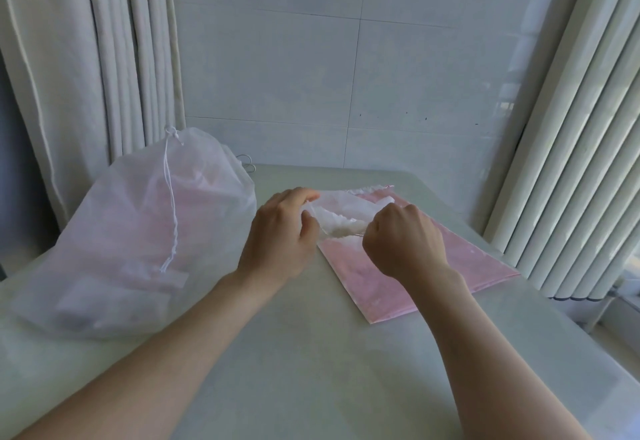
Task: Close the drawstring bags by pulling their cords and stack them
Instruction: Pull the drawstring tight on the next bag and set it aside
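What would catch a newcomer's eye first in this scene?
At the middle of the table, the left hand and right hand grip bunched white fabric above a flat pink bag. To their left slumps a big translucent white bag, gathered at its top, its cord dangling down the front.

Pale green-white table (311,363) filling the foreground, white tiled wall (277,69) behind it, a few dark specks (425,118) on one tile, cream pleated curtain (114,59) at left, white vertical ribbed panel (575,162) at right, radiator or blind unclear.
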Available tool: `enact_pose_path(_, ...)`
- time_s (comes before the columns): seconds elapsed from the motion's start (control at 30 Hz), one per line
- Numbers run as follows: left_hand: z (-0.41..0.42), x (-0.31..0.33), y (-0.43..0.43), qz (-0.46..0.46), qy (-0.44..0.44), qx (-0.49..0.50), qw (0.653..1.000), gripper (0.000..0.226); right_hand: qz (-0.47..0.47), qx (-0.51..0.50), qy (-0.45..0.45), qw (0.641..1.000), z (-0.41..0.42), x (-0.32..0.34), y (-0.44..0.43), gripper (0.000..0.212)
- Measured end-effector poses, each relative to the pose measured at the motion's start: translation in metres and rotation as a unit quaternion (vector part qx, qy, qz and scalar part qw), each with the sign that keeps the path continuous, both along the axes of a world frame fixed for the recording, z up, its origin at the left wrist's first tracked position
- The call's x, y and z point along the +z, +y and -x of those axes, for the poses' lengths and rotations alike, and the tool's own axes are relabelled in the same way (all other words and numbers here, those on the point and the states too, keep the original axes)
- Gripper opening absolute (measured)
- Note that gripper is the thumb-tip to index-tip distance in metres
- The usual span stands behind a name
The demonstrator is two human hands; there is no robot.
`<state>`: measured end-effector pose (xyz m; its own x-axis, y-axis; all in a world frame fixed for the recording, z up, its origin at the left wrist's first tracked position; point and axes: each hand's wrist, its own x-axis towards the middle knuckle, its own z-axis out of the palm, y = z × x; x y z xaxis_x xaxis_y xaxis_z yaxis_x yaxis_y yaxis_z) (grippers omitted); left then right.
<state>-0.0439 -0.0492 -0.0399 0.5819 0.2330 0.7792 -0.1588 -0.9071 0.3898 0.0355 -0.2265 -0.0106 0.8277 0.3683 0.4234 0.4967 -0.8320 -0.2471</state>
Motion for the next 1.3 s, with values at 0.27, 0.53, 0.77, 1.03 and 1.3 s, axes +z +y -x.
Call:
enact_pose_path(0.27,-0.007,-0.018,-0.005,-0.02,0.211,-0.179,0.961,0.06,-0.103,0.053,-0.125,0.985,-0.004,-0.008,0.013,0.016)
enact_pose_path(0.53,-0.009,-0.018,0.0,0.013,0.252,-0.134,0.958,0.054,-0.359,0.097,0.063,0.926,0.005,-0.012,0.024,0.024)
enact_pose_path(0.77,-0.013,-0.021,-0.007,0.012,0.228,-0.07,0.971,0.03,-0.671,0.086,0.168,0.718,0.008,0.004,0.017,0.021)
enact_pose_path(1.03,-0.005,-0.008,-0.016,0.186,0.119,-0.177,0.959,0.054,-0.546,0.208,0.199,0.787,0.014,0.002,0.021,0.037)
enact_pose_path(1.3,0.004,0.006,-0.021,0.277,0.196,-0.24,0.91,0.05,-0.63,0.251,0.341,0.651,0.012,0.001,0.021,0.044)
